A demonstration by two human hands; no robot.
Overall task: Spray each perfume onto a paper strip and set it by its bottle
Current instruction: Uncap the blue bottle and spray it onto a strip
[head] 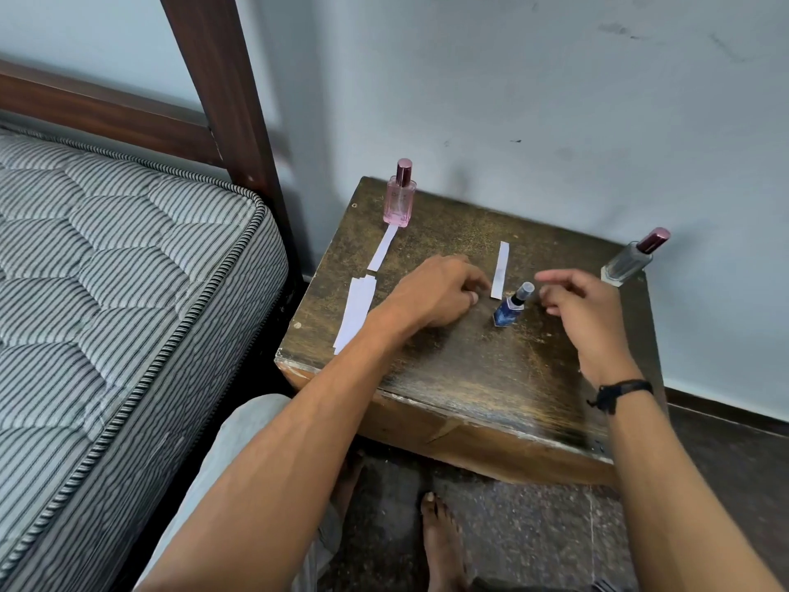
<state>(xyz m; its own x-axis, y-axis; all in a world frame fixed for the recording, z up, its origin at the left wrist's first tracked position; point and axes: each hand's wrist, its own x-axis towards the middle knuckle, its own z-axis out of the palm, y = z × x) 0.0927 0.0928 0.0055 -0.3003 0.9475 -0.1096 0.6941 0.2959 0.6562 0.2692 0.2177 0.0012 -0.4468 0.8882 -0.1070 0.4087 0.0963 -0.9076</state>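
Observation:
Three perfume bottles stand on a worn dark wooden table [469, 378]. A pink bottle [400, 198] is at the far left with a white paper strip [383, 247] lying just in front of it. A small blue bottle [510, 307] stands mid-table, and a second strip [500, 271] lies just left of and behind it. A clear bottle with a maroon cap [629, 260] is at the far right corner. My left hand [439, 292] rests with loosely curled fingers beside that second strip's near end, gripping nothing. My right hand [572, 301] hovers relaxed just right of the blue bottle.
A stack of spare paper strips [355, 314] lies near the table's left edge. A striped mattress [128, 271] and dark wooden bed post [226, 100] are close on the left. The wall runs right behind the table. My bare feet are on the floor below.

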